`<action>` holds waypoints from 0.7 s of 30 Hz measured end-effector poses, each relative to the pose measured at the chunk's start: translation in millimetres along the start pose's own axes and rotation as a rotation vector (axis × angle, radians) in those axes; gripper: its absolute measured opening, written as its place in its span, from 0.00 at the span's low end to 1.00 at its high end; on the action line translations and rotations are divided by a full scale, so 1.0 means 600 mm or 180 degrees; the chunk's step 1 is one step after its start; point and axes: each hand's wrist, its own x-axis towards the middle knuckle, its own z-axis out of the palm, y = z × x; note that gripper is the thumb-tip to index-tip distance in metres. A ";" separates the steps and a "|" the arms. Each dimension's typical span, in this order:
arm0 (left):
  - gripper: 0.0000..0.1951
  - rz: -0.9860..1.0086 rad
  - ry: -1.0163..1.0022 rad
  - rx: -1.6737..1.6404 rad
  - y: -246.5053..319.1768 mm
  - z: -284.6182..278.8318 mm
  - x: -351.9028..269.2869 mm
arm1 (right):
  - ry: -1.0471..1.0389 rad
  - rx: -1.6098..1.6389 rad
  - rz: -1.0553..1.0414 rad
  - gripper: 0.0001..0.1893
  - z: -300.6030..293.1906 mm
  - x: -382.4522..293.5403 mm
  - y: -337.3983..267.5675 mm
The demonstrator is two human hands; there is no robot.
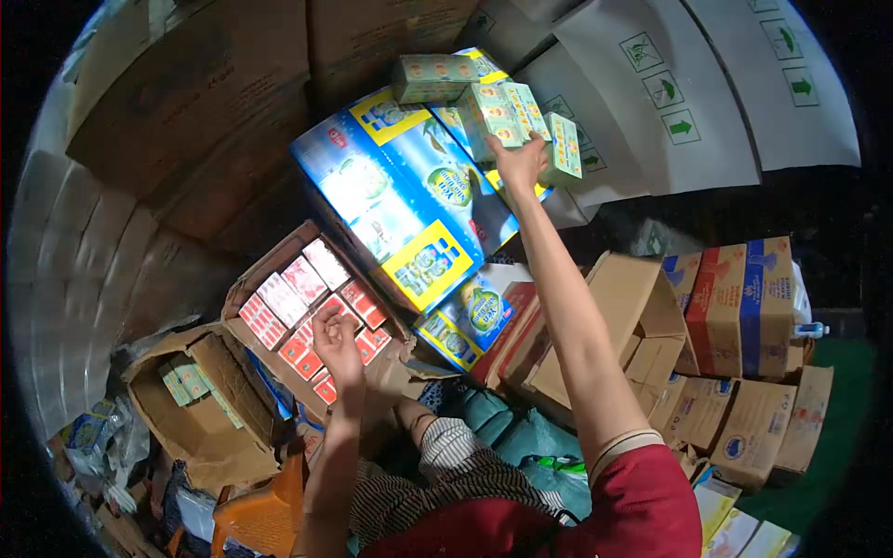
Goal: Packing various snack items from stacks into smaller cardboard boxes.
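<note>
My right hand (520, 164) is stretched out at the top, its thumb and fingers gripping the near end of a block of light green printed boxes (497, 115). This block rests on a blue and yellow drink carton (411, 185). A smaller green box (564, 146) stands just right of my fingers, and another green pack (436, 77) lies farther back on the left. Fingers loosely bent, my left hand (338, 342) is over an open cardboard box (237, 293) filled with red and white small packs (303, 282); nothing shows in it.
Lower left, an open cardboard box (209, 446) holds several green packs (185, 380), near an orange plastic chair (258, 513). Brown cartons (739, 307) crowd the right, with an opened carton (600, 314) beside my right forearm. Tall cartons (202, 118) line the back.
</note>
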 end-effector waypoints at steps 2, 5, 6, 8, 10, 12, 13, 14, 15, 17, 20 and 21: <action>0.09 -0.0011 -0.0037 0.0049 0.001 0.021 0.000 | 0.0036 -0.0053 0.0372 0.47 0.024 0.007 0.015; 0.09 0.0039 -0.0028 0.0067 -0.003 0.042 0.006 | 0.0116 0.0279 0.0415 0.48 0.044 0.002 0.022; 0.08 0.0053 -0.0100 0.0034 -0.003 0.047 0.008 | 0.0191 0.0295 0.0401 0.48 0.046 0.006 0.027; 0.08 0.0072 -0.0154 -0.0011 -0.013 0.051 0.015 | 0.0158 0.0390 0.0378 0.47 0.047 0.012 0.039; 0.08 0.0054 -0.0090 0.0047 -0.003 0.054 0.018 | 0.0093 0.0492 0.0353 0.46 0.041 0.008 0.030; 0.08 0.0042 -0.0030 0.0083 0.003 0.057 0.019 | 0.0000 0.0463 0.0598 0.43 0.021 0.002 0.016; 0.08 0.0013 -0.0015 0.0092 0.004 0.052 0.019 | -0.0042 0.0475 0.0593 0.43 0.009 -0.009 0.004; 0.08 -0.0018 0.0002 0.0101 0.004 0.047 0.019 | -0.0141 0.0736 0.0673 0.42 -0.004 -0.021 -0.006; 0.08 -0.0025 0.0022 0.0088 0.006 0.049 0.017 | -0.0214 0.0976 0.0740 0.41 -0.023 -0.034 -0.011; 0.08 -0.0069 0.0075 -0.0136 0.002 0.047 0.019 | -0.0583 0.0916 0.0485 0.43 -0.033 -0.099 -0.015; 0.09 -0.0129 -0.0027 -0.0122 0.018 0.071 0.005 | -0.0804 0.0913 0.0320 0.41 -0.056 -0.200 -0.024; 0.09 -0.0185 -0.0167 -0.0133 0.026 0.083 0.001 | -0.0803 0.1066 0.0166 0.39 -0.064 -0.230 -0.025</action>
